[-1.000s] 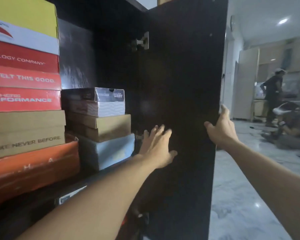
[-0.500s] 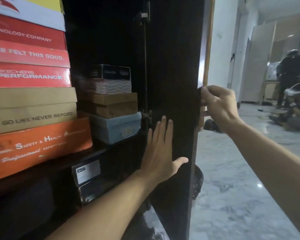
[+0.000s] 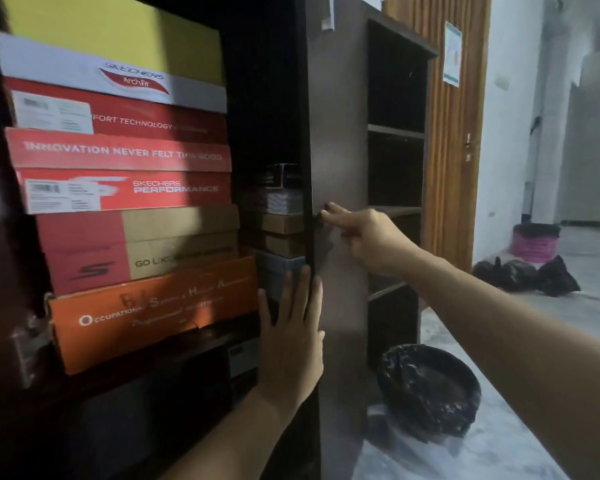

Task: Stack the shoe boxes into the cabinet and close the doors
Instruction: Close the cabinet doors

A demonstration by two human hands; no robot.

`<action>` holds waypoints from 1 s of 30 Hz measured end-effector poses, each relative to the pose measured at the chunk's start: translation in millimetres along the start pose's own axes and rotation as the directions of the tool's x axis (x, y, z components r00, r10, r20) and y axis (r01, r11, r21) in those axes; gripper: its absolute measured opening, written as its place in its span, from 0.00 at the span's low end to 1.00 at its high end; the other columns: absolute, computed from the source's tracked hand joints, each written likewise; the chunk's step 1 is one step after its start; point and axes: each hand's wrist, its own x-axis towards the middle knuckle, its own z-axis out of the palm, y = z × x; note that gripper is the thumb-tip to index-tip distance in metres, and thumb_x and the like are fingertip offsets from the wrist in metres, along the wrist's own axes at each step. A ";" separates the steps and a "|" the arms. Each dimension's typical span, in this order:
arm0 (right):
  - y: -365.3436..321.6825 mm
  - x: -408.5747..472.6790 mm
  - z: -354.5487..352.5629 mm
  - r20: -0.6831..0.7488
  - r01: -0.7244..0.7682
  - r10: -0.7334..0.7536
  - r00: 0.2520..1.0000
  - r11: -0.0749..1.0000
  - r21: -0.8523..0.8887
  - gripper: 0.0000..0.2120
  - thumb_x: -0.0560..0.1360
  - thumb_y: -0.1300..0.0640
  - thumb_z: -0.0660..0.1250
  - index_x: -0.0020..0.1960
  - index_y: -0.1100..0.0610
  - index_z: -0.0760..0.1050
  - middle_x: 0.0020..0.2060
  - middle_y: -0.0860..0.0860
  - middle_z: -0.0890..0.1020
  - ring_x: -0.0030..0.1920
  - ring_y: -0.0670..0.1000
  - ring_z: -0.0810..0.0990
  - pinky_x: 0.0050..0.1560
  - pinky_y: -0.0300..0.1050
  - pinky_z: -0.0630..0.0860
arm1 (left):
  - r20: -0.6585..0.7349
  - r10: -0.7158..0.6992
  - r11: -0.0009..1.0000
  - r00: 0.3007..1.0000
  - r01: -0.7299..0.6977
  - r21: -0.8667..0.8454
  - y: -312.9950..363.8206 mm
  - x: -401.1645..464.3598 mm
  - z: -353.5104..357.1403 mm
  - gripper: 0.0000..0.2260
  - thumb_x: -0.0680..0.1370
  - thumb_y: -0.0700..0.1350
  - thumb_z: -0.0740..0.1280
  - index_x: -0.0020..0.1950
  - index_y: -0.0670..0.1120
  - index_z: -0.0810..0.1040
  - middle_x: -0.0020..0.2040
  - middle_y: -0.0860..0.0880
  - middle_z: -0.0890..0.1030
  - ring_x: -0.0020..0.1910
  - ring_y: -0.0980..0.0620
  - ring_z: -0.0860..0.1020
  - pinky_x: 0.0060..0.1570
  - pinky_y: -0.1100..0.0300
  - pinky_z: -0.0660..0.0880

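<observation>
A tall stack of shoe boxes (image 3: 125, 188) in yellow, white, red, tan and orange fills the left of the dark cabinet's shelf. Behind the door edge a shorter stack of boxes (image 3: 279, 216) shows through a narrow gap. The dark right door (image 3: 340, 133) stands nearly edge-on, partly covering the cabinet's right side. My left hand (image 3: 290, 334) lies flat with fingers spread against the door's lower edge. My right hand (image 3: 357, 233) pinches the small dark handle on the door's front.
An open dark shelf unit (image 3: 395, 133) stands right of the cabinet, beside a wooden slatted panel. A black bin with a plastic liner (image 3: 430, 389) sits on the marble floor below. Dark bags (image 3: 527, 271) and a pink basket (image 3: 536, 242) lie farther back.
The right door has swung toward the cabinet, narrowing the gap over the short stack. My right hand moved from the door's edge to its handle; my left hand stayed flat on the door.
</observation>
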 end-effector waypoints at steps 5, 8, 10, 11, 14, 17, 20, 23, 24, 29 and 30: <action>-7.3 23.0 21.9 0.246 0.036 0.029 0.969 0.966 -0.255 0.45 0.72 0.76 0.56 0.79 0.42 0.47 0.79 0.44 0.48 0.77 0.55 0.58 0.72 0.49 0.64 | 0.037 -0.068 0.989 0.997 0.062 0.135 -32.9 8.2 5.8 0.45 0.68 0.51 0.77 0.78 0.42 0.57 0.80 0.44 0.53 0.78 0.40 0.54 0.72 0.32 0.49; -10.1 37.2 37.0 0.282 0.066 0.030 0.959 0.944 -0.325 0.47 0.72 0.76 0.56 0.79 0.43 0.40 0.79 0.45 0.43 0.78 0.56 0.49 0.75 0.53 0.59 | 0.051 -0.111 0.979 0.993 0.100 0.178 -47.5 15.3 11.7 0.47 0.67 0.50 0.78 0.77 0.42 0.56 0.79 0.44 0.54 0.77 0.40 0.55 0.69 0.30 0.53; -12.0 46.9 48.3 0.288 0.056 0.047 0.957 0.939 -0.340 0.49 0.71 0.77 0.56 0.79 0.43 0.38 0.79 0.46 0.41 0.78 0.57 0.47 0.74 0.55 0.60 | 0.089 -0.136 0.970 0.987 0.115 0.212 -57.2 20.5 15.8 0.47 0.66 0.50 0.78 0.78 0.41 0.55 0.80 0.43 0.52 0.78 0.40 0.54 0.69 0.31 0.53; -13.2 51.9 54.0 0.285 0.054 0.051 0.957 0.936 -0.349 0.49 0.70 0.77 0.57 0.79 0.44 0.38 0.79 0.46 0.40 0.78 0.58 0.47 0.73 0.56 0.62 | 0.107 -0.148 0.966 0.983 0.120 0.229 -62.2 22.8 18.1 0.48 0.66 0.50 0.77 0.78 0.41 0.54 0.80 0.43 0.50 0.78 0.41 0.52 0.70 0.31 0.52; -15.6 65.4 69.3 0.261 0.051 0.049 0.964 0.930 -0.363 0.50 0.70 0.77 0.58 0.79 0.44 0.38 0.79 0.47 0.39 0.78 0.59 0.47 0.69 0.57 0.68 | 0.134 -0.185 0.970 0.974 0.159 0.186 -73.5 29.2 23.6 0.49 0.67 0.50 0.76 0.79 0.42 0.49 0.79 0.45 0.44 0.79 0.44 0.46 0.73 0.35 0.46; -14.8 71.7 82.4 0.241 0.030 0.057 0.969 0.940 -0.340 0.51 0.70 0.77 0.59 0.78 0.44 0.38 0.79 0.47 0.38 0.77 0.61 0.54 0.60 0.51 0.76 | 0.202 -0.208 0.974 0.957 0.185 0.128 -76.8 34.2 22.2 0.47 0.73 0.51 0.70 0.79 0.42 0.40 0.78 0.46 0.34 0.78 0.46 0.37 0.74 0.37 0.40; -15.5 75.9 87.7 0.243 0.026 0.061 0.968 0.940 -0.339 0.50 0.70 0.76 0.60 0.79 0.44 0.38 0.79 0.48 0.38 0.70 0.62 0.69 0.49 0.48 0.79 | 0.272 -0.257 0.964 0.927 0.228 0.135 -77.8 40.0 15.6 0.45 0.77 0.50 0.65 0.78 0.43 0.34 0.77 0.48 0.30 0.77 0.46 0.33 0.73 0.38 0.38; -17.5 82.2 84.5 0.264 0.026 0.075 0.961 0.932 -0.361 0.49 0.70 0.75 0.59 0.79 0.46 0.39 0.79 0.49 0.39 0.67 0.62 0.72 0.48 0.46 0.75 | 0.343 -0.293 0.956 0.893 0.281 0.084 -76.3 43.2 10.5 0.44 0.75 0.49 0.66 0.79 0.44 0.37 0.78 0.50 0.32 0.78 0.46 0.37 0.74 0.38 0.41; -18.6 82.8 82.3 0.270 0.030 0.075 0.960 0.930 -0.366 0.48 0.70 0.76 0.58 0.79 0.46 0.40 0.79 0.49 0.40 0.67 0.62 0.72 0.48 0.46 0.74 | 0.373 -0.301 0.953 0.878 0.295 0.076 -75.5 44.3 7.1 0.44 0.75 0.49 0.66 0.79 0.45 0.38 0.78 0.50 0.32 0.78 0.46 0.38 0.74 0.38 0.43; -30.6 74.0 66.9 0.261 0.028 0.075 0.962 0.928 -0.371 0.43 0.72 0.74 0.57 0.79 0.47 0.47 0.79 0.51 0.53 0.68 0.59 0.71 0.57 0.49 0.74 | 0.477 -0.318 0.948 0.819 0.283 0.147 -60.2 49.0 -21.8 0.43 0.75 0.53 0.67 0.79 0.45 0.42 0.79 0.46 0.36 0.78 0.43 0.38 0.73 0.37 0.43; -36.4 70.6 62.6 0.243 0.014 0.080 0.967 0.931 -0.364 0.41 0.73 0.73 0.58 0.79 0.48 0.48 0.78 0.53 0.58 0.66 0.59 0.73 0.56 0.47 0.74 | 0.484 -0.335 0.942 0.808 0.305 0.142 -54.5 47.4 -29.6 0.42 0.75 0.54 0.66 0.79 0.45 0.44 0.79 0.46 0.37 0.78 0.42 0.39 0.74 0.37 0.42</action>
